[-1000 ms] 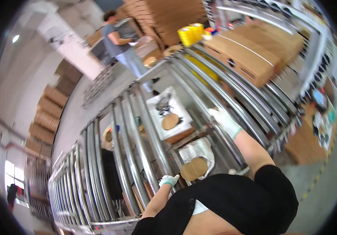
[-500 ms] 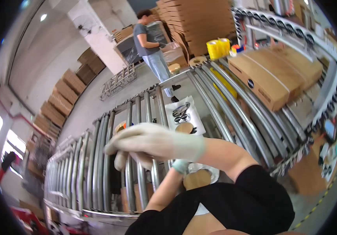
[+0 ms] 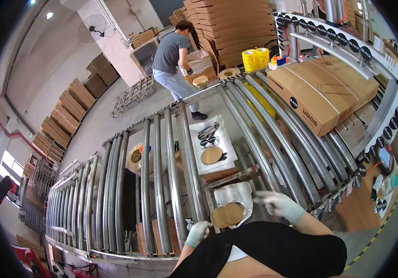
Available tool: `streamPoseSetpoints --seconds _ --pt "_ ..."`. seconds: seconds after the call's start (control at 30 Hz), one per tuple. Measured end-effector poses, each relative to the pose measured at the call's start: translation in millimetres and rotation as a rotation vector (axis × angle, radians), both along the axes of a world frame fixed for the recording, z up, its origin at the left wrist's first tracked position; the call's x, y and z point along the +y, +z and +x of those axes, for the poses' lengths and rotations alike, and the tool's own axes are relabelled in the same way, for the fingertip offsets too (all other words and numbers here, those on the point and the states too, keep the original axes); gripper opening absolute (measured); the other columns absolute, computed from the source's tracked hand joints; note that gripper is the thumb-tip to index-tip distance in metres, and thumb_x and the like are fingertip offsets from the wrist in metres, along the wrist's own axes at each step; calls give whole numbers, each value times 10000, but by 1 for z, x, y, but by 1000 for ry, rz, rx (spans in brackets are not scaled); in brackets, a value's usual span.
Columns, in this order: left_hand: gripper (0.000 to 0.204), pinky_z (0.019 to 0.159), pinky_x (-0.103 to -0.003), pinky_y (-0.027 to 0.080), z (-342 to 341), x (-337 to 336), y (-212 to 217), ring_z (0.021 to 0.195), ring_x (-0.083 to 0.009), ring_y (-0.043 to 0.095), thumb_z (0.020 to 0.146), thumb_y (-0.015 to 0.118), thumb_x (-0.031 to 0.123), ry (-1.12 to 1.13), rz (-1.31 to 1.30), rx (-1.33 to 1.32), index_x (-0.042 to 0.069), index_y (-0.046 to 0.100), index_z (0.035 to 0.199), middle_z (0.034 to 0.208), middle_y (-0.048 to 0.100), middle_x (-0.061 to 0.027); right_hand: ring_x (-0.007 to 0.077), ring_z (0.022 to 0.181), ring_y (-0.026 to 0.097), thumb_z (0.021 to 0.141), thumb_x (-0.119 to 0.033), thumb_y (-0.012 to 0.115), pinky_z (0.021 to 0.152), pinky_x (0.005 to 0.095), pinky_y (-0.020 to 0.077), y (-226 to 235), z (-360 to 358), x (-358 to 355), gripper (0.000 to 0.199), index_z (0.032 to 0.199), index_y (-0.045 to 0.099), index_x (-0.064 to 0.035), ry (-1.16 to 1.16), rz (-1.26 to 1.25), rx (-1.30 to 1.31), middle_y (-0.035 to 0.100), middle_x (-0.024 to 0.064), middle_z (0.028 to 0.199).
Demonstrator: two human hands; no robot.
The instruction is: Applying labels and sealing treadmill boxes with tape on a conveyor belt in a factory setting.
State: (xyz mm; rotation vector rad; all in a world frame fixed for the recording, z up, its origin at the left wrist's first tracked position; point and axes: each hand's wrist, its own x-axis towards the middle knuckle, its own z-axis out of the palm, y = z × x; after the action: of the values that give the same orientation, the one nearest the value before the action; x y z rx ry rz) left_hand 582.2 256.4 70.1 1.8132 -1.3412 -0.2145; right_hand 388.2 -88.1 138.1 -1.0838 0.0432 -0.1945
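The roller conveyor [image 3: 180,153] serves as the landmark. At its near edge, left of the gap between the rollers, the left hand [image 3: 198,231] is seen in a pale glove, lowered against the frame; its fingers are curled, but whether anything is gripped cannot be told. Just right of it, in the gap, a round brown disc [image 3: 226,214] lies on a white plastic bag [image 3: 236,193], touched by neither hand. Farther up the gap, a second disc [image 3: 211,155] rests on a white sheet [image 3: 217,139] beside dark metal parts [image 3: 206,133]. To the right of the near disc, the right hand [image 3: 275,202] is held low over the rollers, gloved, fingers loosely spread and holding nothing. Half a second ago this hand was raised close to the camera; it has since been brought down beside the bagged disc. By that drop the disc seems to be the thing next attended to. At the conveyor's far right, a long cardboard box [image 3: 319,92] lies on the rollers.
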Motion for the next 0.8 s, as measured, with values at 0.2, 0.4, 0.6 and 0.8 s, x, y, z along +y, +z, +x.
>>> streamPoseSetpoints --seconds 0.2,0.4,0.6,0.8 --pt "272 385 -293 377 11 -53 67 412 -131 473 888 541 307 364 413 880 68 630 793 556 509 -16 38 511 412 860 68 447 476 169 369 153 24 -18 686 1500 267 -100 25 -17 -16 537 184 1324" --pt "271 761 -356 477 40 -178 82 833 -237 592 922 537 205 35 216 69 47 597 1134 933 613 -155 151 742 590 826 18 468 652 282 494 173 206 70 575 1391 457 -85 287 -223 -123 599 145 1250" --pt "652 896 -472 482 25 -101 49 1069 -372 628 819 613 470 810 951 100 17 478 1267 1136 651 -206 342 926 628 786 -146 591 770 454 519 34 120 32 312 1085 573 -59 -502 -1533 177 647 147 972" --pt "797 988 -456 439 11 -31 -14 1193 -337 571 870 429 685 869 1248 326 8 559 1272 1290 587 -183 398 1109 563 756 -344 722 937 523 445 -70 -24 0 913 1431 222 11 -257 -1272 1135 524 267 1231"
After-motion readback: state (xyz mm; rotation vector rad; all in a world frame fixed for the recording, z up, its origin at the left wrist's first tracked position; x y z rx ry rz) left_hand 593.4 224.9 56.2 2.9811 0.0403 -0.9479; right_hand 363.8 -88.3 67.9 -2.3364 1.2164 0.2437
